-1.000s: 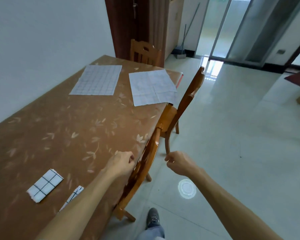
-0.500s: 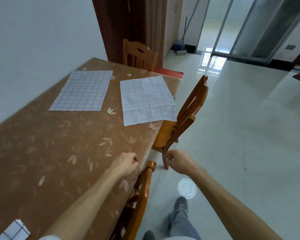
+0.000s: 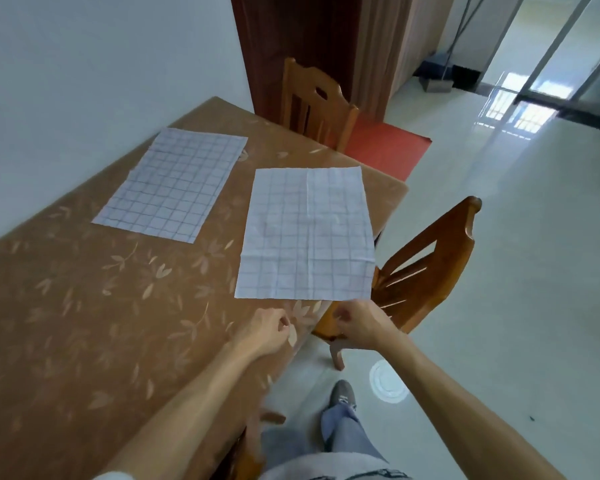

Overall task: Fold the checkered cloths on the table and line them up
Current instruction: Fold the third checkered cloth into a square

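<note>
Two checkered cloths lie spread flat on the table (image 3: 84,306), a long brown top printed with pale leaves, its left side against a white wall. The right cloth (image 3: 305,233) sits by the table's right edge, toward its far end. It is white with a faint grid and creases running through it, and its right corners reach that edge. The left cloth (image 3: 174,185) lies on the table's wall side, also toward the far end, its grid lines darker. A band of bare table separates the two, and both are fully opened out.

Both forearms are bare and stretched forward. The left hand (image 3: 267,329) is over the table near its right edge, above the bare top just on the near side of the right cloth. Its fingers are curled into the palm and hold nothing. The right hand (image 3: 357,323) is just off the table's right edge, above the seat of a wooden chair (image 3: 426,265), and it too is curled in with nothing in it. Neither hand touches a cloth.

A second wooden chair (image 3: 312,102) stands at the table's far end, with a red mat (image 3: 385,147) on the floor off the table's far right corner. Beside the table's right edge — down on the pale tiled floor (image 3: 499,271) — a grey shoe (image 3: 342,393) and a blue trouser leg show, close to a round white floor fitting (image 3: 388,381).
</note>
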